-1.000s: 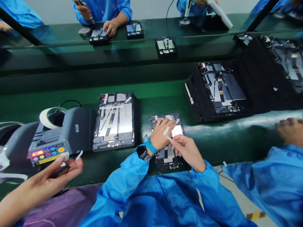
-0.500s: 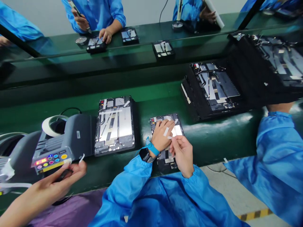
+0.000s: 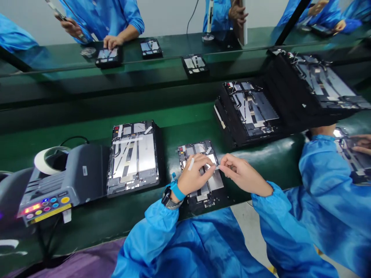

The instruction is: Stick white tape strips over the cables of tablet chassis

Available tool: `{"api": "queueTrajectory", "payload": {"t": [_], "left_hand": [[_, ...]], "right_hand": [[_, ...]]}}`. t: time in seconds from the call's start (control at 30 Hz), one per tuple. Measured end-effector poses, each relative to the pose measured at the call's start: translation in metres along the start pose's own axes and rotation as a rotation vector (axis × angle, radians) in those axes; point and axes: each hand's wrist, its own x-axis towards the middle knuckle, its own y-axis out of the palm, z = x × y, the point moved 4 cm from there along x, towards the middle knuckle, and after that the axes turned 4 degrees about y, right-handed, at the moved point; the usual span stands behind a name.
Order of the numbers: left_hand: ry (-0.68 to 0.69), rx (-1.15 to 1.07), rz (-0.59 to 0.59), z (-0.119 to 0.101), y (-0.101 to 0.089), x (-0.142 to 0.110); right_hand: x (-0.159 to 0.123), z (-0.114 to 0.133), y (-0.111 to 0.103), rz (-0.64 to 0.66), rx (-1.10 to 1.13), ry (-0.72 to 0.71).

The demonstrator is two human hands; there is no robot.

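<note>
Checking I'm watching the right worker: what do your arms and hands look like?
Loose bright-blue sleeves cover both arms, gathered at the cuffs. The left hand is bare, with a black watch and a blue wrist strap at the wrist. The right hand is bare too.

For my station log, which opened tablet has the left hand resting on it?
The front-centre tablet, under the left hand wearing the blue wristband; its neighbour by the tape dispenser has no hand on it.
</note>
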Motion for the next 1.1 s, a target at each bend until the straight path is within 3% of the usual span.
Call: {"api": "queueTrajectory", "payload": {"t": [0.17, 0.3, 0.43, 0.63, 0.77, 0.87, 1.0, 1.1], "left_hand": [[-0.078, -0.122, -0.047, 0.005, 0.008, -0.003], [-0.162, -0.163, -0.167, 0.009, 0.007, -0.007], [-0.229, -0.22, -0.247, 0.009, 0.006, -0.013], [-0.265, -0.28, -0.269, 0.01, 0.009, -0.018], [-0.374, -0.308, -0.292, 0.012, 0.007, -0.036], [-0.337, -0.091, -0.327, 0.009, -0.003, -0.056], [-0.208, 0.44, -0.358, 0.009, -0.012, -0.077], [-0.199, 0.657, -0.342, 0.021, -0.011, -0.083]], "right_hand": [[0.01, -0.002, 0.012, -0.104, 0.021, -0.013], [0.014, -0.009, 0.019, -0.272, 0.273, 0.026], [0.017, -0.01, 0.032, -0.281, 0.467, 0.068], [0.02, 0.001, 0.038, -0.322, 0.338, -0.059], [0.012, 0.008, 0.024, -0.474, 0.167, -0.153], [0.011, 0.013, 0.008, -0.538, 0.178, -0.179], [0.03, 0.02, 0.002, -0.354, 0.196, -0.196], [0.047, 0.021, 0.005, -0.224, 0.175, -0.217]]}}
